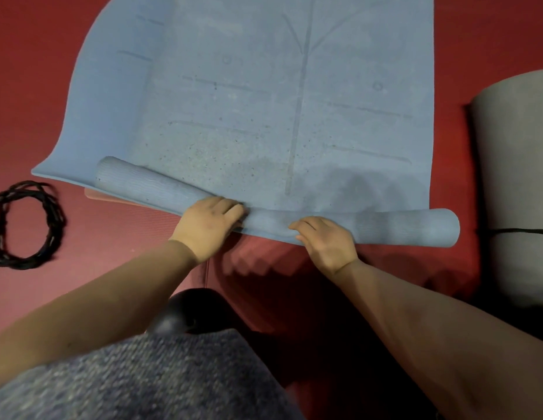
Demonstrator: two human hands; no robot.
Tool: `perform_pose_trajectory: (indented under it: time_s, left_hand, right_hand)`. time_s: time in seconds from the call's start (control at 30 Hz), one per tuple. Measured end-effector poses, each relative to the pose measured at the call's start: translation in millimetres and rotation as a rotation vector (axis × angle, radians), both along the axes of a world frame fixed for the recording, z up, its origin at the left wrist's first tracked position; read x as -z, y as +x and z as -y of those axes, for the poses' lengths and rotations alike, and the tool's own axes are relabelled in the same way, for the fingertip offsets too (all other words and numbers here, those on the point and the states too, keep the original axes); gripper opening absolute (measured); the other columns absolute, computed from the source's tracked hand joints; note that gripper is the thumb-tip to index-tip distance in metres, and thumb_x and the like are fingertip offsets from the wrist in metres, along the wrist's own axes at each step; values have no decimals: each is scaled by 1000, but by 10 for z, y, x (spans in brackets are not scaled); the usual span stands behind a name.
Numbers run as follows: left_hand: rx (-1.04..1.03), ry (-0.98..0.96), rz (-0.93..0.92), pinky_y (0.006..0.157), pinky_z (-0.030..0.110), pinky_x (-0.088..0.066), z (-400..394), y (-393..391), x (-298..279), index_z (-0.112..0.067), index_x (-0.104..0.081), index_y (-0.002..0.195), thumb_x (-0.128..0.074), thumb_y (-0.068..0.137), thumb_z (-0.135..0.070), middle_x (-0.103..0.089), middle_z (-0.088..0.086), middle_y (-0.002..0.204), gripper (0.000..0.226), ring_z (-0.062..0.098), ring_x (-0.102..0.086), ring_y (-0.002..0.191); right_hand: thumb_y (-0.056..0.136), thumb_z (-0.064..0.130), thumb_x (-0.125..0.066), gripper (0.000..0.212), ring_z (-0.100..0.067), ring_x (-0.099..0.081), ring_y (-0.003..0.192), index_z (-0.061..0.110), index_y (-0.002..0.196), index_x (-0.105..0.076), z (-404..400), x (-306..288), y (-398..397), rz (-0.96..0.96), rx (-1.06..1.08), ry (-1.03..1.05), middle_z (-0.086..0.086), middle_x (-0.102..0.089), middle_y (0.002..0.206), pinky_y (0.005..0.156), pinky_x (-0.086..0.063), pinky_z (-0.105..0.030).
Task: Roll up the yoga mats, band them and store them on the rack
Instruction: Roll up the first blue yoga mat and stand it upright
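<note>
A blue yoga mat lies spread on the red floor, its near end turned into a thin roll that runs from left to right. My left hand grips the roll left of its middle, fingers curled over the top. My right hand holds the roll just right of the middle, fingers curled on its near side. A grey mat, rolled and bound with a black band, lies at the right edge.
Black bands lie in a coil on the red floor at the left. A pink mat edge shows under the blue one. My knee and blue-grey top fill the bottom of the view.
</note>
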State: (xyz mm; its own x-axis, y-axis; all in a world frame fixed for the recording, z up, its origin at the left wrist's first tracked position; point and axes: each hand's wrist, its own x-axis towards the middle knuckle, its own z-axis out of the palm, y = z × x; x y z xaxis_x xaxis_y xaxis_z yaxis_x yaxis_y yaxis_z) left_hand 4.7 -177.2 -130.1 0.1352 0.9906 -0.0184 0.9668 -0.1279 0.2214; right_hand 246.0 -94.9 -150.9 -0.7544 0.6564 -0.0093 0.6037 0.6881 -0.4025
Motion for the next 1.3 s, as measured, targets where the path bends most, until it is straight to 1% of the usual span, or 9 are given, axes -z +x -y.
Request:
perform_pose_trajectory:
  time_s: [0.13, 0.37, 0.53, 0.63, 0.73, 0.83, 0.93, 1.07, 1.3]
  left_hand:
    - [96, 148, -70, 87, 40, -43, 164, 153, 52, -2, -66, 112, -42, 88, -9, -64, 19, 112, 35, 33, -57, 98]
    - [47, -21, -64, 79, 41, -54, 53, 192, 43, -3, -71, 103, -42, 84, -18, -70, 14, 104, 38, 32, -68, 92]
    - [-56, -124, 55, 67, 34, -56, -178, 153, 24, -8, -73, 93, -61, 77, -26, -73, 9, 87, 26, 29, -70, 78]
    - [-177, -165, 135, 79, 33, -51, -329, 141, -59, -14, -68, 112, -66, 86, -21, -70, 12, 102, 27, 30, -65, 95]
    - [-267, -315, 135, 87, 32, -41, -520, 95, -77, -26, -58, 126, -52, 95, -34, -65, 10, 114, 33, 28, -57, 107]
    - [-269, -399, 132, 86, 30, -39, -684, 36, -76, -31, -58, 122, -46, 96, -39, -65, 4, 116, 29, 24, -57, 108]
    - [-246, -477, 113, 87, 29, -38, -799, -28, -90, -32, -59, 117, -48, 95, -38, -64, -2, 114, 25, 21, -55, 108]
    - [-244, -525, 103, 89, 30, -39, -923, -43, -106, -31, -59, 117, -48, 95, -38, -63, -4, 116, 25, 20, -54, 109]
    - [-246, -422, 162, 83, 32, -43, -912, -14, -88, -22, -56, 111, -50, 94, -33, -62, 0, 110, 21, 23, -56, 99]
  right_hand:
    - [72, 10, -72, 22, -21, -68, 72, 15, 93, -72, -34, 12, 0, -13, 20, -30, 2, -70, 86, 60, -53, -26]
    - [97, 30, -47, 30, -16, -55, 113, 27, 124, -59, -273, -226, -83, 241, -6, -249, 7, -60, 124, 85, -32, -22]
    - [88, 30, -63, 20, -7, -60, 95, 31, 108, -66, -553, -379, -202, 314, 115, -507, 14, -64, 97, 88, -42, -19]
    - [83, 26, -70, 17, -2, -59, 81, 31, 99, -67, -740, -432, -257, 280, 139, -690, 17, -61, 85, 92, -48, -26]
    - [86, 23, -67, 21, -5, -56, 83, 24, 107, -66, -771, -462, -249, 265, 109, -612, 14, -61, 89, 90, -45, -22]
    - [84, 21, -66, 21, -21, -61, 92, 16, 105, -68, -591, -424, -187, 91, 43, -166, 1, -67, 99, 84, -48, -29]
    - [61, 18, -83, 29, -29, -65, 76, 10, 86, -72, -461, -299, -98, -11, 12, 121, -4, -68, 85, 69, -53, -35]
    - [50, 15, -91, 42, -27, -65, 71, 10, 86, -71, -486, -186, -131, 23, 20, 112, -4, -68, 82, 62, -53, -31]
    - [89, 27, -62, 32, -20, -51, 111, 19, 120, -62, -720, -215, -179, 148, 90, -215, 2, -61, 121, 91, -29, -18]
